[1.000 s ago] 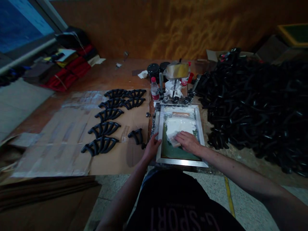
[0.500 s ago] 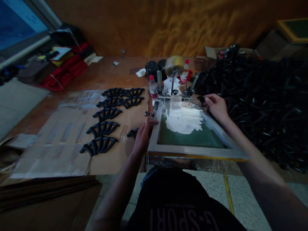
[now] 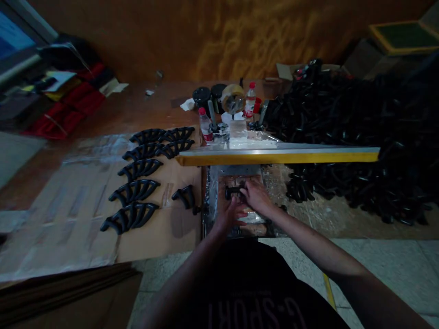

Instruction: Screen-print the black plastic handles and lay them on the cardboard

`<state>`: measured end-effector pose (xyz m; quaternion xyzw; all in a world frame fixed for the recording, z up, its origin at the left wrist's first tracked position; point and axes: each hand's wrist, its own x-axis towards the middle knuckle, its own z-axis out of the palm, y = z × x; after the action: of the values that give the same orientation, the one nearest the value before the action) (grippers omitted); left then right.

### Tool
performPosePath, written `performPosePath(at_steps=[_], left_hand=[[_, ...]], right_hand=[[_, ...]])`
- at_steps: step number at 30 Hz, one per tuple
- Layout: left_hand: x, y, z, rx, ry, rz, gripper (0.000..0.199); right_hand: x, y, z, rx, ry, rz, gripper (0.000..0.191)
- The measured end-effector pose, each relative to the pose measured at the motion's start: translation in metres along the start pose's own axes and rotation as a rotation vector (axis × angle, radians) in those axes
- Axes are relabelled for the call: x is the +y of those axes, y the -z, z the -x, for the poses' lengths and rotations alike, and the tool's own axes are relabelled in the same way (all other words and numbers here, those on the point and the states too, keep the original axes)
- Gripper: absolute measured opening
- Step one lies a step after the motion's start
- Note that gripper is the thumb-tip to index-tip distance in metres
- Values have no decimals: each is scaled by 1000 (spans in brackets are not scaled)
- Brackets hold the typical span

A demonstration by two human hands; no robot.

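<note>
Rows of black curved parts lie on flattened cardboard, well left of the fingers; one single black part lies just left of them. Left hand, fingers curled, and right hand, fingers bent, both close on a small black part resting on the shiny base plate. Beyond the fingertips, the screen frame stands raised, edge-on. A tape roll and bottles stand farther back. Right of the fingers, a large pile of black parts.
</note>
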<state>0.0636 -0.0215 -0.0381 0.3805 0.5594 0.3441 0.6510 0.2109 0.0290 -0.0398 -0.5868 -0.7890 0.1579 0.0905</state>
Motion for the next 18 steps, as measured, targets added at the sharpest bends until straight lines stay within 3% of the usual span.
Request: performPosePath(at_steps=[3,5,6,8,10,13,15,18], left_hand=[[-21,2,8,126,31,38,50],[-18,11,9,181,18,25,49],[-13,16,10,180,18,2,48],[-3,24,11,178,-2,-120,46],[5,26,13,176,-50,-340,42],[11,20,15,188,-112,-645,36],[13,13,14,192,-125,-744,35],[14,5,12,178,-123,-777,37]], right_hand=[[-27,-2,14,-20,255,-118,13],[-27,0,18,-45,389,-157,17],[-18,3,19,-36,390,-144,19],[15,14,21,14,237,-37,22],[61,24,24,47,-42,144,24],[131,27,34,-31,-436,347,31],[161,20,43,-149,-564,363,40],[181,8,56,-232,-623,303,48]])
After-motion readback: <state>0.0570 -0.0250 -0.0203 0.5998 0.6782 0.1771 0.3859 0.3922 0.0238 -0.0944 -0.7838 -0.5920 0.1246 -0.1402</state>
